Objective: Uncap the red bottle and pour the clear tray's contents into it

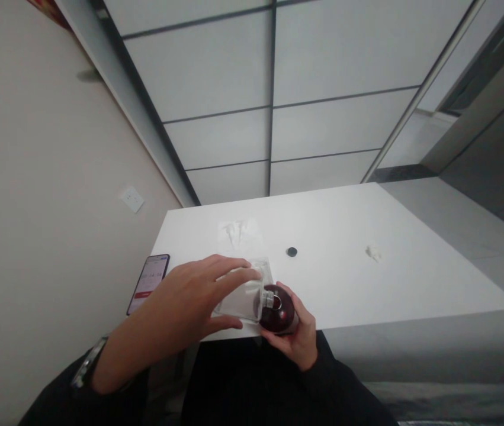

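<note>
My left hand [207, 290] is around a clear, flat-sided bottle [240, 303], with the thumb at its near side and the fingers over its far side. The bottle is tilted, and its threaded, uncapped neck points right, in front of a dark red, rounded bottle [278, 319]. My right hand [300, 337] is wrapped round that dark red bottle at the table's front edge. Whether the two bottles touch I cannot tell. What is inside the clear bottle cannot be made out. A small dark round cap [292, 252] lies on the table behind them.
The white table [344, 278] also bears a phone [148, 284] with its screen lit at the left edge. A thin clear plastic wrapper [239, 235] lies at the back, and a crumpled white tissue [373, 252] at the right. White panelled doors [225, 77] stand behind.
</note>
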The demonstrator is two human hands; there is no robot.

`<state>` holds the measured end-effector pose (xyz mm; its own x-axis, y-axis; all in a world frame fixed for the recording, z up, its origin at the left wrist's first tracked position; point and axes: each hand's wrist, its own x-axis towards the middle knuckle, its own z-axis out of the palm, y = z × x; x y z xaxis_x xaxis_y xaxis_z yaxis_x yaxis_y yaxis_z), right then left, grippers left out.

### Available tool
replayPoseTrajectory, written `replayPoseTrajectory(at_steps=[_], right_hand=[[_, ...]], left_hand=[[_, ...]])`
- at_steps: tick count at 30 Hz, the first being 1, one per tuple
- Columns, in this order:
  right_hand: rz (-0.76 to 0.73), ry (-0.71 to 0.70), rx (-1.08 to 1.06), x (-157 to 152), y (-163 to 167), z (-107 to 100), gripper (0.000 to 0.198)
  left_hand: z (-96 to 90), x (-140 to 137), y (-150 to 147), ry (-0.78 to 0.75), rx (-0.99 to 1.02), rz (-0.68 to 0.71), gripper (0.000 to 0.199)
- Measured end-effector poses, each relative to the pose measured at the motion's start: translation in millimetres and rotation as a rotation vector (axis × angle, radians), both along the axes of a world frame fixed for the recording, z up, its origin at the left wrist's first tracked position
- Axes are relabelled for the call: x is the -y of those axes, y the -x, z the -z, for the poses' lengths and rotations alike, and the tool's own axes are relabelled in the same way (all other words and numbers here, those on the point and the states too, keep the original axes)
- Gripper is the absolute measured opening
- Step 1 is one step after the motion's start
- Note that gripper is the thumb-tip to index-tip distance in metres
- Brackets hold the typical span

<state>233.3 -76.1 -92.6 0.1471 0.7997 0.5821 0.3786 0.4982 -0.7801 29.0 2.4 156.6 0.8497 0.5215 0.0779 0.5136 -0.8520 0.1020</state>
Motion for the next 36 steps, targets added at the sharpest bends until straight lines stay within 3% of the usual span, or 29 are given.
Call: replayPoseTrajectory(at_steps=[5, 12, 18, 29, 36], right_hand=[[0.011, -0.139, 0.020, -2.2, 1.0, 6.7, 0.097], [-0.004, -0.195, 0.003, -4.3, 2.4, 12.6, 0.101], [-0.010, -0.187, 0.013, -4.5, 0.9, 10.2, 0.106], [-0.006, -0.060, -0.002, -1.6, 0.4, 5.3, 0.094], [-0.007, -0.171, -0.007, -3.9, 1.9, 10.5, 0.102]], left_hand=[[1.3, -0.5, 0.6, -0.019, -0.009, 0.007, 0.074], [2.8, -1.3, 2.0, -0.041, 0.004, 0.021, 0.074], [3.1, -1.0, 3.2, -0.056, 0.022, 0.036, 0.073], [-0.2, 0.7, 1.0, -0.068, 0.029, 0.045, 0.072], [0.3, 0.3, 1.3, -0.075, -0.001, 0.042, 0.068]])
